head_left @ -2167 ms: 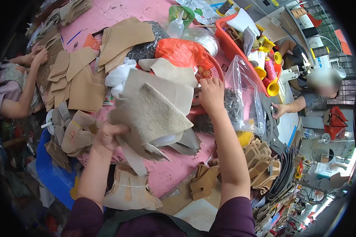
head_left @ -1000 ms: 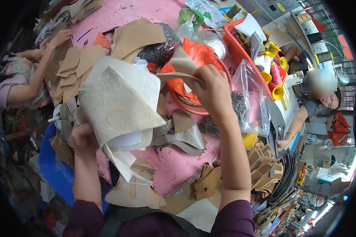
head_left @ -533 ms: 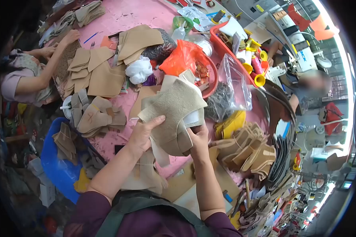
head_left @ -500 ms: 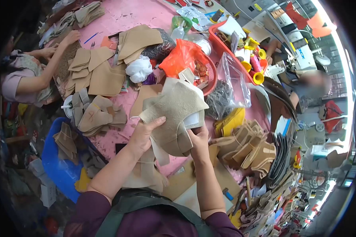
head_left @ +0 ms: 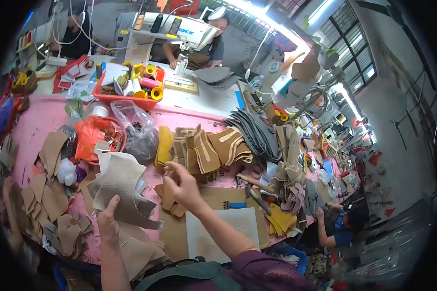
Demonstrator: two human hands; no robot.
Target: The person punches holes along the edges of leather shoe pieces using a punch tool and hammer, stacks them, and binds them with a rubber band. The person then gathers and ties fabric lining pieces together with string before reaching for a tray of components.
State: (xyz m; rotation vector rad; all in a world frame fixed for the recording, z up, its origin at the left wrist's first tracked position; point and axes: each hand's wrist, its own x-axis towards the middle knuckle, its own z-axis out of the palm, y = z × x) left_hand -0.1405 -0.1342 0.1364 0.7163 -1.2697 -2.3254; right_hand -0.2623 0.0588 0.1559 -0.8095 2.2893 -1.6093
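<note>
A stack of grey-beige cut pieces (head_left: 119, 186) is held up by my left hand (head_left: 108, 218), thumb on top, over the pink table. My right hand (head_left: 182, 186) has let go of the stack and hovers to its right, fingers apart and slightly curled. Its fingertips are near a tan piece (head_left: 171, 202) and the yellow pieces (head_left: 164, 145); nothing shows between them. Below the left hand lies another bundle of beige pieces (head_left: 136, 250). A white board (head_left: 223, 233) rests on a brown board (head_left: 206, 198) beside my right forearm.
Bundled tan pieces (head_left: 211, 150) and dark grey pieces (head_left: 255, 133) lie ahead. A red basket (head_left: 124, 131) and red tray of thread spools (head_left: 148, 103) stand back left. One person sits behind a sewing machine (head_left: 194, 34); others work at back left and right.
The view has swung to the right. My right hand has come off the stack and moved right, opening; my left hand still holds the stack.
</note>
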